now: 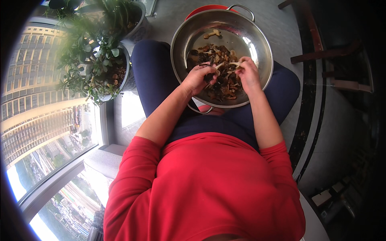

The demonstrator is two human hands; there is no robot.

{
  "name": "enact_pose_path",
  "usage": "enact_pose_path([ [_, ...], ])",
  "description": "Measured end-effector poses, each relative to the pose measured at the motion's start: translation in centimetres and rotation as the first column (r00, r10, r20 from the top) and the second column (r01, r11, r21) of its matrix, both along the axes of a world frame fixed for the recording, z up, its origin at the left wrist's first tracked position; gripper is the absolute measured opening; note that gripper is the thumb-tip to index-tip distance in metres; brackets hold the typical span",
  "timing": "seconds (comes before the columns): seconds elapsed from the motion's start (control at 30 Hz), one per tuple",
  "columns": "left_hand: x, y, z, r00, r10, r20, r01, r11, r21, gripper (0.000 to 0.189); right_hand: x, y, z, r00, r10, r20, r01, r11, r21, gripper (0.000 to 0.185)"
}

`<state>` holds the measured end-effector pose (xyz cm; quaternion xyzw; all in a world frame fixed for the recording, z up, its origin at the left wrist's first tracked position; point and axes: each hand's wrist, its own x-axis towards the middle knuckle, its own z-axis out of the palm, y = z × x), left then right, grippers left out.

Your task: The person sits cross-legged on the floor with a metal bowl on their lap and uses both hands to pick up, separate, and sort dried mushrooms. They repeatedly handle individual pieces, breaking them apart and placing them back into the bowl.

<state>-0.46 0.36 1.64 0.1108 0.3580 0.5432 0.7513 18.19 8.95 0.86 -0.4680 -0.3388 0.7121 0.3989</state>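
A wide stainless steel pan [193,33] with two loop handles rests between the person's knees. Brown and dark mushroom pieces [223,54] are heaped in it, and a paler mushroom [212,33] lies apart near the far side. Over the heap, my left hand [202,75] pinches a pale mushroom stem [219,65] between thumb and fingers, with dark pieces against its palm. Close by on the right, my right hand [249,73] grips another pale mushroom piece [234,63] with its fingertips. The two pieces point towards each other with a small gap between them.
A red basin or stool [199,9] shows beneath the pan's far rim. Potted plants [104,57] stand at the left beside a window [57,183]. At the right are dark red wooden chair legs [313,55]. A grey padded seat [101,162] is at lower left.
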Motion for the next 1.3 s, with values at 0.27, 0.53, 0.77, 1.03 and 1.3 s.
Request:
enact_pose_path([
  [0.27, 0.1, 0.1, -0.1, 0.992, 0.048, -0.120, -0.044, 0.998, 0.039, 0.009, -0.7, -1.0, 0.1, 0.934, 0.356, 0.039, -0.357, 0.934, 0.011, 0.012],
  [0.53, 0.5, -0.1, -0.9, 0.907, 0.023, -0.421, 0.016, 0.996, 0.089, 0.013, -1.5, -1.9, -1.1, 0.876, 0.408, 0.257, -0.473, 0.831, 0.293, 0.015],
  [0.77, 0.6, -0.3, -1.2, 0.772, 0.010, -0.635, 0.028, 0.998, 0.050, 0.018, -1.8, -2.1, -2.1, 0.849, 0.260, 0.461, -0.470, 0.772, 0.429, 0.016],
  [1.03, 0.8, -0.1, -2.9, 0.452, 0.198, -0.870, 0.081, 0.962, 0.261, 0.020, -2.2, -2.6, -1.8, 0.821, 0.190, 0.539, -0.465, 0.771, 0.436, 0.018],
  [1.3, 0.8, -0.2, -2.6, 0.420, 0.181, -0.889, 0.120, 0.960, 0.252, 0.025, -2.5, -2.8, -1.3, 0.799, 0.158, 0.580, -0.485, 0.740, 0.465, 0.017],
])
